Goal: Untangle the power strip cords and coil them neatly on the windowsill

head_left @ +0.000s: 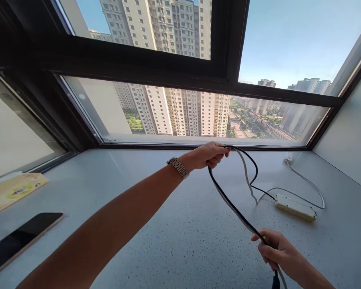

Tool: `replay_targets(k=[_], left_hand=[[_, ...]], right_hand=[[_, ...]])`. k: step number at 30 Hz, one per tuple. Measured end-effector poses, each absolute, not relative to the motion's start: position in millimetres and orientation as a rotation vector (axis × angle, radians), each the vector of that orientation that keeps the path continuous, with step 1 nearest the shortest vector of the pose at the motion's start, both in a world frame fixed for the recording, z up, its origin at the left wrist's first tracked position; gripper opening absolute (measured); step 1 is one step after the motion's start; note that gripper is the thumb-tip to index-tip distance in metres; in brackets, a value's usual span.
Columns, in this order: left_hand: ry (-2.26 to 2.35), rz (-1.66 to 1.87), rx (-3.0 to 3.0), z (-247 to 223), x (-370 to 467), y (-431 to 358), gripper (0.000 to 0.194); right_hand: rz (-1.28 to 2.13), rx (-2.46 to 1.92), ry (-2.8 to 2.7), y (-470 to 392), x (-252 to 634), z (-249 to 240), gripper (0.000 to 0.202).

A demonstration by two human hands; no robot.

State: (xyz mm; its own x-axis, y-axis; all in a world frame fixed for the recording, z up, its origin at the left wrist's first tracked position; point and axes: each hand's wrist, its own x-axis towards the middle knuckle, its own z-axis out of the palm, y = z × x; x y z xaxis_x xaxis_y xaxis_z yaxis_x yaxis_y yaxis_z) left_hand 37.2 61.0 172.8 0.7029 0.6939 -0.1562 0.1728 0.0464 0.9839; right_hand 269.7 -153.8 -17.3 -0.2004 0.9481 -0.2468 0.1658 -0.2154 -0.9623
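Observation:
My left hand (213, 155), with a metal watch (178, 167) on its wrist, is closed around a black cable (228, 199) and a white cable (245, 170), near the window frame. Lower right, my right hand (278, 251) grips the same two cables, which run side by side between my hands. Below its fingers hangs a black cable end (276, 280), partly cut off by the frame edge. From my left hand the black cable loops down to a white power strip (295, 207) lying on the speckled white sill.
A white plug (288, 157) on a grey-white cord lies at the back right. On the left are a phone (20, 241) and a yellow tissue pack (16, 192). Dark-framed windows (156, 74) rise behind the sill (168, 237); a white wall (349, 132) bounds the right.

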Motion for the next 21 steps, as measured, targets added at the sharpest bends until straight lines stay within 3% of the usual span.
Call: replay_targets(k=[2,4,7,10,13,17,21], left_hand=[[0.753,0.448,1.505,161,34,53,0.036],[0.733,0.405,1.536,149,34,41,0.046],[0.683,0.345,1.609,134,39,21,0.057],[0.644,0.337,1.699,124,45,5,0.058],[0.573,0.315,1.850,123,52,-9,0.059],[0.370,0.260,2.154,125,66,-39,0.054],[0.048,0.405,2.388,126,79,-66,0.051]], right_hand=[[1.431,-1.590,-1.561,-156,295,-9,0.044],[1.157,-1.831,-1.759,-150,320,3,0.046],[0.327,-2.096,-1.922,-132,347,29,0.050],[-0.553,-1.995,-1.853,-106,354,60,0.044],[-1.007,-1.804,-1.691,-77,342,81,0.033],[-0.914,-1.719,-1.504,-41,309,75,0.042],[-0.250,-1.504,-1.467,-23,271,43,0.049]])
